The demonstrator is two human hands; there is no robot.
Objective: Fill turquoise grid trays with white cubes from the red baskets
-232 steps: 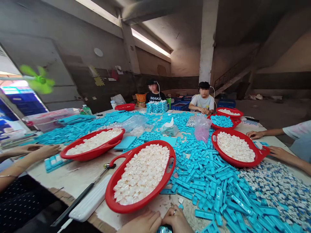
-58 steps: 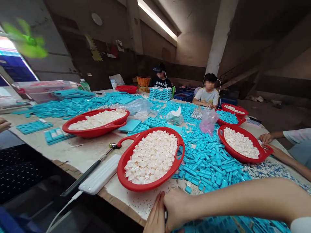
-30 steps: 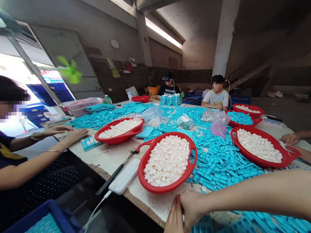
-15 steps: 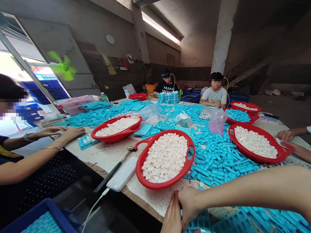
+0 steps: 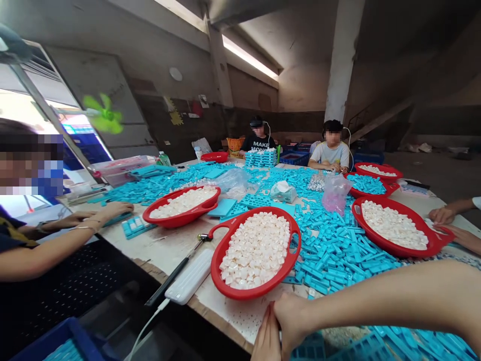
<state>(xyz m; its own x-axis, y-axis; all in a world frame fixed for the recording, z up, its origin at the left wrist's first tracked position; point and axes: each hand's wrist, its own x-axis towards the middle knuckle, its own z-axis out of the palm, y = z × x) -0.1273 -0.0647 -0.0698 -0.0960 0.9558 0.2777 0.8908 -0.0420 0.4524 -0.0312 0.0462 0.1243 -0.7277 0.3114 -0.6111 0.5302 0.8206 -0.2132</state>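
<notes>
Left hand [image 5: 268,337] and right hand [image 5: 292,317] set together by tabletop [image 5: 240,312] edge; grip contents hidden, cannot tell; blue gridded frame [image 5: 312,347] seen just beside right hand; pressure best applied evenly, slowly

We find the room dim, lit by daylight from the blown-out opening [image 5: 18,103] at left and a bright slot [image 5: 250,57] under the ceiling. Shadow swallows the far right. Glints dot the white pieces [image 5: 255,250], the green fan [image 5: 107,114] blurs, and we notice stretching toward the edges.
</notes>
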